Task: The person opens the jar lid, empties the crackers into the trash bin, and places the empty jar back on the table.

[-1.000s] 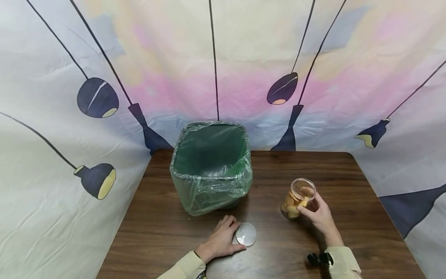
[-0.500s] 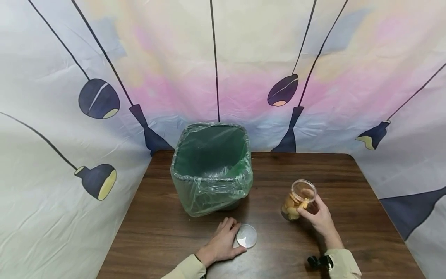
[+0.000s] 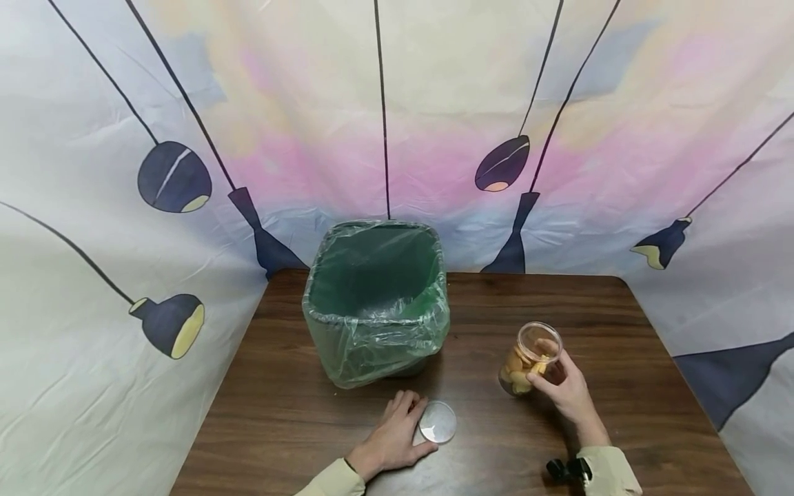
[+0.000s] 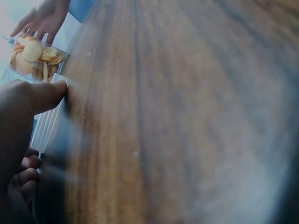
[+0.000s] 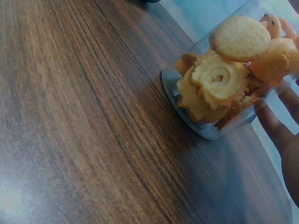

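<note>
A clear, lidless jar (image 3: pixel 524 364) of cookies (image 5: pixel 218 80) stands on the table in the head view, right of the middle. My right hand (image 3: pixel 572 390) grips it from the right, with the thumb on the near side and fingers behind. In the right wrist view the jar's base meets the wood and the cookies show through the wall. My left hand (image 3: pixel 394 434) holds a round clear lid (image 3: pixel 438 421) by its left side, between thumb and fingers. From the left wrist view, the lid's ridged rim (image 4: pixel 46 125) shows between the thumb and curled fingers, by the tabletop.
Behind my left hand stands a bin (image 3: pixel 375 303) lined with a green plastic bag, its mouth facing up. The brown wooden table (image 3: pixel 273 393) ends at the back against a hanging cloth (image 3: pixel 422 124) printed with lamps.
</note>
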